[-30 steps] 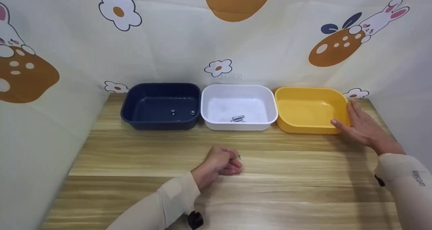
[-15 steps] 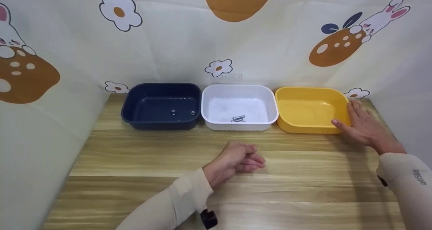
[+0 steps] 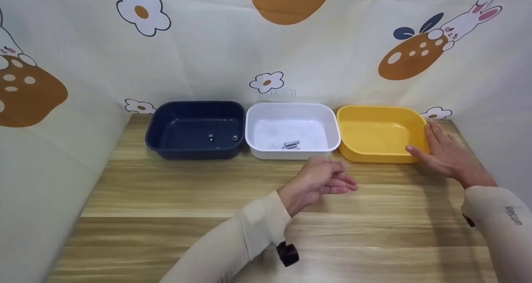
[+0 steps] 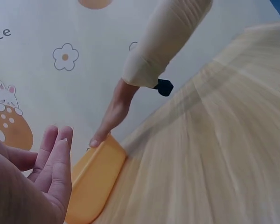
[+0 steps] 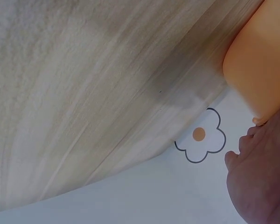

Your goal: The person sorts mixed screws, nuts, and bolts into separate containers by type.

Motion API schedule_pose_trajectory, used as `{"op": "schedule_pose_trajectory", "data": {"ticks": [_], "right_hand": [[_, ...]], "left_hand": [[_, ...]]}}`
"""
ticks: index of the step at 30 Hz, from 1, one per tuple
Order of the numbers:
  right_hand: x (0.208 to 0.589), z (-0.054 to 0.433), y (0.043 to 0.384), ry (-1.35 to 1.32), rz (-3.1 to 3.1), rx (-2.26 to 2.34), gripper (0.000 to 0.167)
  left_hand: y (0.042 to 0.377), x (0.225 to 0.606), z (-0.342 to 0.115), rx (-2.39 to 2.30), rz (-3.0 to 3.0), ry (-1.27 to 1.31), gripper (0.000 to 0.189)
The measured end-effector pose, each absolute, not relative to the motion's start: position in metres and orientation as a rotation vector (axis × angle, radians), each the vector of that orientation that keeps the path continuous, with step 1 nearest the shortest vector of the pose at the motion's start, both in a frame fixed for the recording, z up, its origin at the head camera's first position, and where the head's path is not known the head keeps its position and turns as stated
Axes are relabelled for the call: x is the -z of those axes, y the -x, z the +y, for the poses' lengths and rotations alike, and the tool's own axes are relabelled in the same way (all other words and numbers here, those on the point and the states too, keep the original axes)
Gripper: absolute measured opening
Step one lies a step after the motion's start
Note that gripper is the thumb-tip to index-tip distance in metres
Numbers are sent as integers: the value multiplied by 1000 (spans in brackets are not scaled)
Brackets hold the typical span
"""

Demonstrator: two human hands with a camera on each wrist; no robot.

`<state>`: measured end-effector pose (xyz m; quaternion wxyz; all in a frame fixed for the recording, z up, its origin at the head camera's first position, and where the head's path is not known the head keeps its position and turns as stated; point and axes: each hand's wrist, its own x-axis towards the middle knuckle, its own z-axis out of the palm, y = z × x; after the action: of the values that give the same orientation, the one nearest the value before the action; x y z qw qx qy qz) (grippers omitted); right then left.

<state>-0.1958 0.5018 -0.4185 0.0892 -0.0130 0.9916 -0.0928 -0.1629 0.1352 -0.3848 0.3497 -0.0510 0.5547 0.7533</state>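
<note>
My right hand holds the right end of the yellow plastic bin, thumb over the rim and fingers along the outer wall. In the right wrist view its knuckles lie against the bin's end. My left hand is over the table before the gap between the white and yellow bins. Its thumb and forefinger come together at a tiny glint, a small piece too small to name; the other fingers extend loosely. The white bin contains several metal screws. Small nuts lie in the navy bin.
The three bins stand side by side along the back of the wood-grain table. Behind them hangs a pale cloth backdrop printed with flowers and rabbits, which also closes off both sides.
My left hand has moved right and away from me, from mid-table toward the yellow bin, with thumb and forefinger still together. The right hand stays on the yellow bin.
</note>
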Motion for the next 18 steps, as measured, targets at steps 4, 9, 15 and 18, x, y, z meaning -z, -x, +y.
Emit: {"op": "schedule_pose_trajectory", "data": {"ticks": [4, 9, 15, 18], "right_hand": [[420, 501, 195, 16, 2937, 285, 99], [421, 501, 193, -17, 2916, 284, 101], [418, 501, 194, -17, 2918, 282, 101], [417, 500, 196, -4, 2926, 282, 101]], "left_hand": [[173, 382, 147, -2019, 1379, 100, 9], [188, 382, 164, -2061, 1358, 98, 8], [207, 387, 180, -2088, 1397, 156, 7], [211, 390, 186, -2097, 1405, 187, 7]]}}
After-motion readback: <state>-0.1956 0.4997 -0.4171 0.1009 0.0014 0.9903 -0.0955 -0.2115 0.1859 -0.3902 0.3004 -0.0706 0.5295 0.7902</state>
